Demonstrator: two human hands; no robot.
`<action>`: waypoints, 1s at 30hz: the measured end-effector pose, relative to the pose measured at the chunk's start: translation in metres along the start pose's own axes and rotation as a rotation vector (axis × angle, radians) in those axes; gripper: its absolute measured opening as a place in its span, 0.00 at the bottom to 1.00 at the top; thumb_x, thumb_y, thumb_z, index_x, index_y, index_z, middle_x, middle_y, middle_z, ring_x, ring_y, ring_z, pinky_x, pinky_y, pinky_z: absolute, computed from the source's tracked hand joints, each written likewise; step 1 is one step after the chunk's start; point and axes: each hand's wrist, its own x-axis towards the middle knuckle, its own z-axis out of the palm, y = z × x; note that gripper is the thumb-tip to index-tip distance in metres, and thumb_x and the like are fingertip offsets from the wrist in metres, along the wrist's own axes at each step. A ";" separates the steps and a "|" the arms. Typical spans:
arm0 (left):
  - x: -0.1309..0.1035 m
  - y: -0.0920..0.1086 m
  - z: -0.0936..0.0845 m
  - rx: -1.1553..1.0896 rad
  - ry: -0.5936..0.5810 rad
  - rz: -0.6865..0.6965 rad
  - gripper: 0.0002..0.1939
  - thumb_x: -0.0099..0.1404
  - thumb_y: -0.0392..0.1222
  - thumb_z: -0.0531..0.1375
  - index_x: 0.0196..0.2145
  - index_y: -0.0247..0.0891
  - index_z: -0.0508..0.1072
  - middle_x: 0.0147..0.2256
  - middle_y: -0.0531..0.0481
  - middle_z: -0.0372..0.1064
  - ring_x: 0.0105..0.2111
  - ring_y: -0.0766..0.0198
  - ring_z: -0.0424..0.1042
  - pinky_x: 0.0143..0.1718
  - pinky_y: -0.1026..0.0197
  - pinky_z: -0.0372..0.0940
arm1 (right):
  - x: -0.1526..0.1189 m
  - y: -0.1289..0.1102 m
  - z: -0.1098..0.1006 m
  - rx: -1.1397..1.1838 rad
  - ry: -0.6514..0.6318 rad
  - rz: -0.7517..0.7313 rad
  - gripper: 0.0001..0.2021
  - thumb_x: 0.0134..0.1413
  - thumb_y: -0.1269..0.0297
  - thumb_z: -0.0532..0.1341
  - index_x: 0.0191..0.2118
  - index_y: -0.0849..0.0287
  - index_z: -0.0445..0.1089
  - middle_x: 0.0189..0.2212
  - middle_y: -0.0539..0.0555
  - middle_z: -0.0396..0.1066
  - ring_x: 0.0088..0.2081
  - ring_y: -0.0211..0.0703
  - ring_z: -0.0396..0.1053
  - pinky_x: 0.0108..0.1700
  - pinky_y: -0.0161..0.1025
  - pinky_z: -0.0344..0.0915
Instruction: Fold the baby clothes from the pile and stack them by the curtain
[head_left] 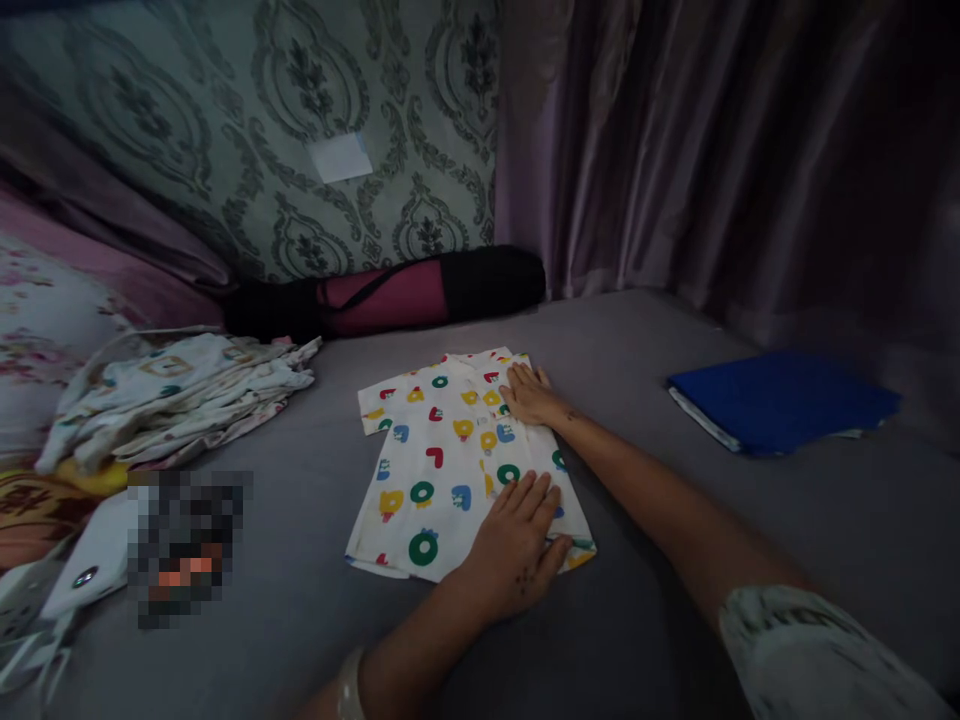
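Observation:
A small white short-sleeved shirt (442, 470) printed with coloured letters lies spread out in front of me, its collar end pointing away. My left hand (517, 545) rests flat on its lower right part near the hem, fingers stretched out. Farther up, my right hand (531, 395) lies flat on the shirt's upper right side, by the shoulder, and covers the sleeve there. The sleeve on the left sticks out to the side. Neither hand grips the cloth.
Grey bedding (645, 340) lies under everything. A pile of folded clothes (187, 390) sits at left, near a white device (101, 550) and a blurred-out patch. Folded blue cloth (780, 400) lies at right. A black and maroon long bag (390, 295) rests along the patterned wall.

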 end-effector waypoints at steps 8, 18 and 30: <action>-0.003 -0.004 0.012 0.022 0.067 0.029 0.28 0.73 0.52 0.44 0.64 0.35 0.55 0.66 0.41 0.49 0.67 0.52 0.45 0.65 0.45 0.49 | 0.027 -0.004 0.007 0.020 0.114 0.106 0.32 0.65 0.52 0.41 0.67 0.71 0.48 0.68 0.66 0.45 0.68 0.56 0.41 0.66 0.53 0.38; -0.005 -0.018 -0.007 -0.132 0.254 -0.027 0.25 0.70 0.51 0.50 0.58 0.33 0.64 0.61 0.35 0.60 0.63 0.50 0.56 0.62 0.45 0.58 | 0.027 -0.020 0.001 0.008 0.163 -0.001 0.31 0.66 0.54 0.38 0.68 0.65 0.48 0.69 0.61 0.42 0.69 0.51 0.37 0.67 0.55 0.31; -0.006 -0.075 0.011 -0.067 0.563 -0.235 0.17 0.68 0.44 0.54 0.52 0.35 0.65 0.54 0.36 0.66 0.58 0.50 0.63 0.58 0.42 0.61 | 0.027 -0.028 0.002 -0.008 -0.012 0.015 0.30 0.66 0.53 0.39 0.69 0.61 0.47 0.70 0.59 0.40 0.69 0.51 0.36 0.66 0.59 0.34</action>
